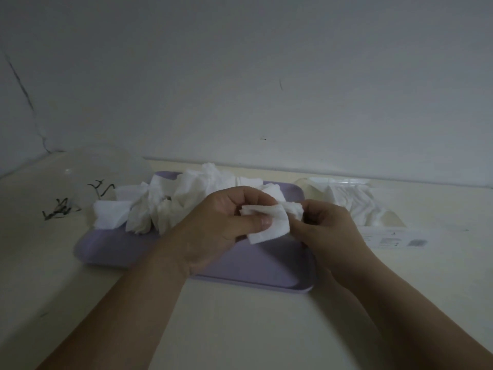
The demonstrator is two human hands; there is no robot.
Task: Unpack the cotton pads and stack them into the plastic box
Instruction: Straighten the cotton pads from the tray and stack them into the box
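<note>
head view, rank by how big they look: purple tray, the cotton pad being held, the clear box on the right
1. Purple tray, clearly largest.
2. Clear box; partly hidden behind the right hand, so its full extent is unsure.
3. Cotton pad, smallest, held in the fingers of both hands, left hand too.

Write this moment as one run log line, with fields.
left hand: holds cotton pad | right hand: pinches it | loose pads: on purple tray

white cotton pads [170,204] heaped on tray, box [354,206] right
</note>
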